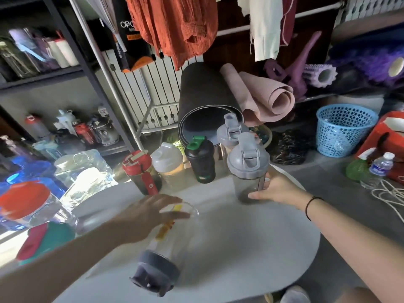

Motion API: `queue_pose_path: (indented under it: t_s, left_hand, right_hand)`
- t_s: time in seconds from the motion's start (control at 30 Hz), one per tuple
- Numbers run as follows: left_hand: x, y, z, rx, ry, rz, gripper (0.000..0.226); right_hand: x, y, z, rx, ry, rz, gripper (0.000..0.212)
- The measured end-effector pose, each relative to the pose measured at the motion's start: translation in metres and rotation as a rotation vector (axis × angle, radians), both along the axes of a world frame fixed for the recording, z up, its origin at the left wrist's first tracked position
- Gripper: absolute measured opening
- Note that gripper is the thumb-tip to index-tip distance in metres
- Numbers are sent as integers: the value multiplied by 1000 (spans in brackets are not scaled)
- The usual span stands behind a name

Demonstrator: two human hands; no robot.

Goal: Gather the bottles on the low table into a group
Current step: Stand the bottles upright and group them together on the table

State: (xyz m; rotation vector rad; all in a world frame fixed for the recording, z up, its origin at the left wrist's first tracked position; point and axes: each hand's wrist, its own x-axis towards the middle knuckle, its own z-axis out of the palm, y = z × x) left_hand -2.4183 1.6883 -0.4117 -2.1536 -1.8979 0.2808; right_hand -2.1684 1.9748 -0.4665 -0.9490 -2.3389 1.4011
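On the round white low table (251, 241), my right hand (277, 189) grips a smoky shaker bottle with a grey lid (248, 165), upright at the far right. My left hand (150, 215) is closed on a clear bottle with a dark grey cap (161, 254), tilted with the cap toward me; it is blurred. Along the far edge stand a red-lidded bottle (142, 171), a white-lidded shaker (168, 162), a black bottle with a green cap (200, 158) and a second grey-lidded shaker (230, 132).
Large clear containers, one with a red lid (26, 202), crowd the table's left side. Rolled mats (205, 106) lean behind the table. A blue basket (343, 130), a small water bottle (380, 167) and a white cord (389, 193) lie on the floor at right. Shelves of bottles stand at left.
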Motion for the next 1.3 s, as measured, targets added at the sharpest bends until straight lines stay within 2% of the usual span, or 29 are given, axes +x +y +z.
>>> queue_pose_path:
  t_s: [0.1, 0.23, 0.33, 0.4, 0.47, 0.53, 0.63, 0.7, 0.77, 0.87, 1.03, 1.3]
  left_hand:
    - [-6, -14, 4, -256, 235, -187, 106]
    - [-2, -4, 5, -316, 334, -317, 99]
    - [6, 4, 2, -313, 361, -425, 83]
    - [6, 6, -7, -235, 257, -463, 70]
    - [9, 4, -16, -148, 26, -376, 69]
    - [18, 4, -20, -17, -280, -224, 73]
    - [42, 12, -5, 112, -853, 126, 74]
    - [50, 24, -1, 253, -1087, 285, 73]
    - [52, 40, -1, 341, -1153, 407, 80]
    - [51, 63, -4, 395, -1238, 545, 78]
    - [49, 85, -20, 435, -1352, 703, 97]
    - [60, 104, -30, 394, -1370, 730, 95]
  right_hand:
    - [-3, -1, -2, -12, 6, 12, 97]
    - [-2, -5, -1, -59, 6, 20, 92]
    - [-1, -7, -4, -79, 4, 22, 95]
    - [-1, -8, -7, -109, 13, 26, 91]
    - [0, -10, -9, -137, 37, 29, 84]
    - [0, -11, -9, -145, 49, 21, 85]
    - [1, -11, -11, -149, 70, 15, 85]
    - [1, -12, -12, -152, 68, 7, 87]
    - [0, -14, -11, -135, 57, -16, 87]
    - [-1, -14, -13, -124, 66, -34, 93]
    - [-1, -11, -9, -137, 86, -9, 84]
    - [-3, -2, -5, -165, 111, 16, 84]
